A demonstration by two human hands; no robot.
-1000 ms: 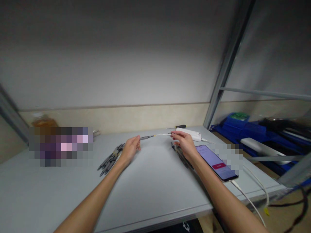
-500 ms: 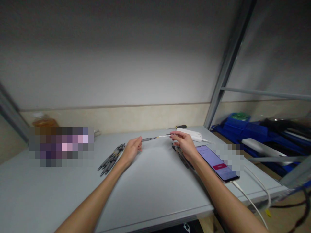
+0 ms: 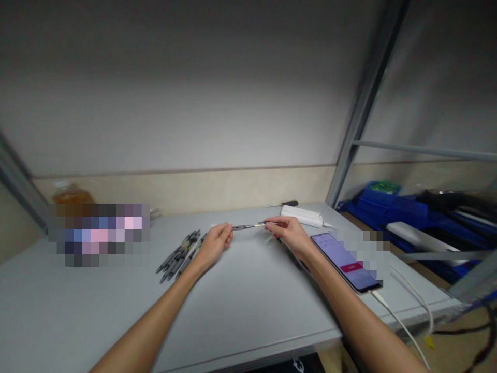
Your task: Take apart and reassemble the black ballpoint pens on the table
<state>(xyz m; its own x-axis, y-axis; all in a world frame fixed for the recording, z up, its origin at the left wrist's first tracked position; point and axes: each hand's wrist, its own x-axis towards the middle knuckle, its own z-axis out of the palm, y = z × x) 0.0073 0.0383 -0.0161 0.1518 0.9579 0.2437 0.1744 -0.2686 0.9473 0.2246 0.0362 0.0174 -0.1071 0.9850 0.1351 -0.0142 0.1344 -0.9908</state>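
Observation:
My left hand is closed on a grey pen barrel, whose narrow end points right. My right hand pinches a thin pen refill in line with that barrel, and the two meet between my hands above the table. A small dark piece also shows at the right fingertips, too small to name. Beside my left wrist lies a pile of grey and black pens. Dark pen-like parts lie under my right forearm, mostly hidden by it.
On the grey table, a lit phone lies right of my right arm with a white cable attached. Behind it are a white power strip-like block and a screwdriver. A bottle stands far left. Blue bins sit beyond the right frame post.
My hands have come closer together, the left moving slightly right and the right slightly left and lower. Less of the refill shows between them.

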